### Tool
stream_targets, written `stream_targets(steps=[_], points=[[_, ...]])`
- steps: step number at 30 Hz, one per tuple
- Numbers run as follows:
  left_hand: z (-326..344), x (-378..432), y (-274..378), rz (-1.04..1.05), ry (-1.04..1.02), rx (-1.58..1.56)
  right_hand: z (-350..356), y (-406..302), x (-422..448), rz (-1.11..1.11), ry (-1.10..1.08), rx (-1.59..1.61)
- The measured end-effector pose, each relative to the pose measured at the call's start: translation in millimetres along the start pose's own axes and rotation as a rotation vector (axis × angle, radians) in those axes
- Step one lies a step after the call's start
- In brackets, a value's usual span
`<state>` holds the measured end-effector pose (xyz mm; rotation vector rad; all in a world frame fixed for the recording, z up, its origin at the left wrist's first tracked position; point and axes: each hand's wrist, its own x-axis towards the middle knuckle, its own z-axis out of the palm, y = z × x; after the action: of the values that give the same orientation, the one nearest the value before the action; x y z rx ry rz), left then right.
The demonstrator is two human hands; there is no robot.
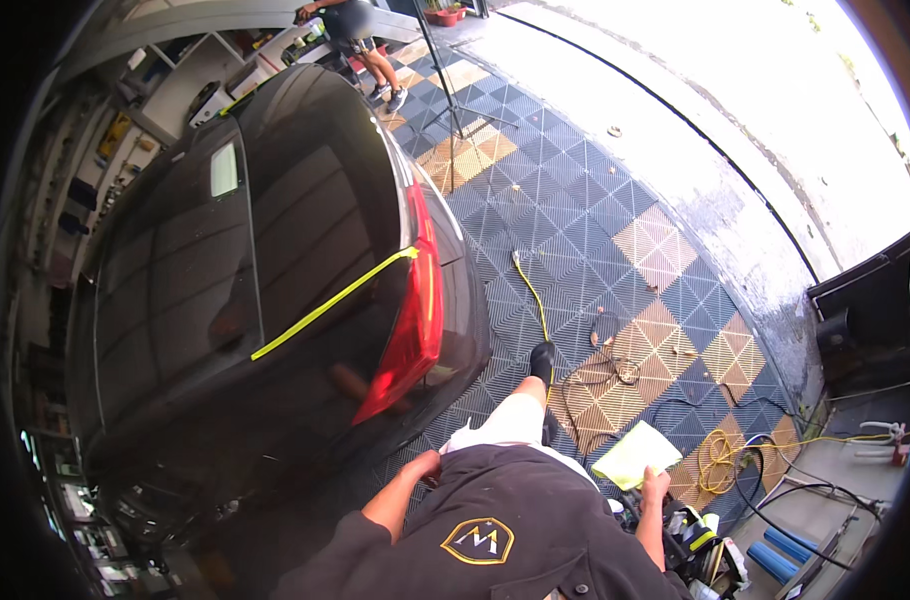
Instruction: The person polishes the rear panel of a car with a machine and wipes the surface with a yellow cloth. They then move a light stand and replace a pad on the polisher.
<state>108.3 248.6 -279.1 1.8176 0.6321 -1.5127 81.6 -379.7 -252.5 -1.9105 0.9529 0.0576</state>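
My right hand (pixel 656 484) grips one edge of a pale yellow-green cloth (pixel 636 454), which is spread out at my right side. By my left hip, partly hidden against my dark shirt, is my left hand (pixel 425 466); its fingers cannot be made out. A black car (pixel 327 187) fills the left of the view, its red tail light (pixel 417 322) facing me. Bright yellow-green masking tape (pixel 335 304) runs across the dark body panel from the tail light's edge.
Another person (pixel 372 52) stands beyond the car, near a black tripod stand (pixel 453 105). A yellow extension cord (pixel 533 292) and dark cables (pixel 620 369) lie on the tiled floor. Beside my right arm sits a cluster of gear (pixel 699 540); blue rolls (pixel 781 555) lie farther right.
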Motion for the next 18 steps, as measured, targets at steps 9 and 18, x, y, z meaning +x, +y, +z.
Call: stream_targets(steps=[9, 18], points=[[-44.4, 34.8, 164.2, 0.066, -0.087, 0.277, 74.5, -173.8, 102.7, -0.320, -0.086, 0.110], [-107.4, 95.8, 252.6, 0.158, -0.072, -0.441, 133.3, -477.1, 269.4, -0.575, -0.263, -0.026]])
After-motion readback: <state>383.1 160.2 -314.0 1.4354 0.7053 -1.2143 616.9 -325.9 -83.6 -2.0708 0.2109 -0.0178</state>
